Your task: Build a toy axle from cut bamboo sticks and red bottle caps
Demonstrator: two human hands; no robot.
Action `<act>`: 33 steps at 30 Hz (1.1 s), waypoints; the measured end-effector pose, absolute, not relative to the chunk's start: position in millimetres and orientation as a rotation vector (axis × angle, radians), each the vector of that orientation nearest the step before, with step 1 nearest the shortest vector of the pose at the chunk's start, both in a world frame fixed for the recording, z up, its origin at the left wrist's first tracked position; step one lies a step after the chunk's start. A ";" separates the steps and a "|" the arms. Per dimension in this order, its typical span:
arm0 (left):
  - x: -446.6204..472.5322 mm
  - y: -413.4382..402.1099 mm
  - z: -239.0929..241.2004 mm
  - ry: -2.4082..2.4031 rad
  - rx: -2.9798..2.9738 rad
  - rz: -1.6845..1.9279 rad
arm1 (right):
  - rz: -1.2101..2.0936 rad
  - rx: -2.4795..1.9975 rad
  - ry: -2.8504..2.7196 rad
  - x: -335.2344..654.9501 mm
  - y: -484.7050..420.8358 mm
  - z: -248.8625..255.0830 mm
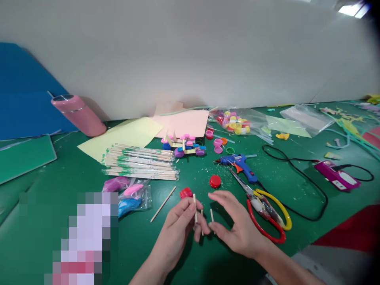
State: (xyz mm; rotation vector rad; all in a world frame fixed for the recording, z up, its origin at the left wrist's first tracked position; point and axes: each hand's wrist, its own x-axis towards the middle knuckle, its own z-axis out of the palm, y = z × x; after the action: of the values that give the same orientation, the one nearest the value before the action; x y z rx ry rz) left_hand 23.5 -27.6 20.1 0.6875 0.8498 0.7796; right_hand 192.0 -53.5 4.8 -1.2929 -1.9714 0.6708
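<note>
My left hand (185,217) pinches a short wooden stick (195,206) upright between thumb and forefinger. Close to its lower fingers is another short piece of stick (202,217); whether those fingers grip it is unclear. To the right, my right hand (237,223) has its thumb and fingers spread. A third short stick (211,215) shows beside the right thumb tip, partly hidden by it. Just beyond the hands are two red bottle caps, one (186,192) behind the left fingers and one (215,181) farther right. A longer stick (163,204) lies left of my left hand.
Wrapped chopsticks (141,162) and bagged clay (133,194) lie left. Small toy cars (190,147) stand mid-table. A blue glue gun (237,163), scissors (264,213) and a purple corded box (337,175) are right. A pink bottle (79,114) leans at back left.
</note>
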 end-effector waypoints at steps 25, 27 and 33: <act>21.8 -26.5 15.7 0.773 0.506 0.815 | 0.614 -1.197 -2.062 177.0 -41.4 19.8; 21.7 -26.5 15.2 0.774 0.507 0.818 | 0.602 -1.184 -2.083 176.9 -40.9 19.9; 20.4 -26.0 12.9 0.828 0.546 0.808 | 0.624 -1.163 -2.126 175.8 -40.1 21.6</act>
State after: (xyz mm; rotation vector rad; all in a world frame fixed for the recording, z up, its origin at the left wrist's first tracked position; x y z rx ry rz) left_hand 20.4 -26.0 12.9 0.5460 0.8279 0.8084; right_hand 175.8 -40.1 21.6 -1.1625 -2.1263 0.6238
